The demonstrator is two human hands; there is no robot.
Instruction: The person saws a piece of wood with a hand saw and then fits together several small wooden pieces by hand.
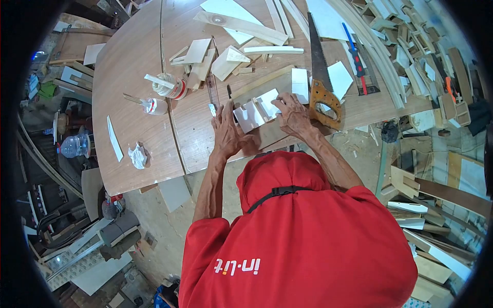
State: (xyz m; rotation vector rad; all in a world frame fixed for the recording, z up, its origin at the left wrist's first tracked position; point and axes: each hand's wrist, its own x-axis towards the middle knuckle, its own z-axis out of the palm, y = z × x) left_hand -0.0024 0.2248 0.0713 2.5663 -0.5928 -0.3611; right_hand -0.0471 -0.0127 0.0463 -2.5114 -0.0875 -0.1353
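Note:
A small white wooden assembly [250,116], with raised cross pieces on its top, lies on the near part of the table in front of me. At its left end my left hand [227,131] has its fingers along the side and its thumb at the near edge. My right hand [294,115] grips the right end with bent fingers. Behind the assembly lies a flat wooden board [280,82]. A metal ruler [212,92] lies just beyond my left fingers. Close to my right hand are a white rectangular piece [300,84] and a handsaw [323,100] with a wooden handle.
Left on the table [131,51] stand a glue jar [172,87] and a smaller bottle [155,106] with sticks in it. A crumpled white cloth [137,155] lies nearer. Wood offcuts [205,56] cover the back; a blue-and-red hacksaw [355,59] lies right. Scrap wood surrounds the table.

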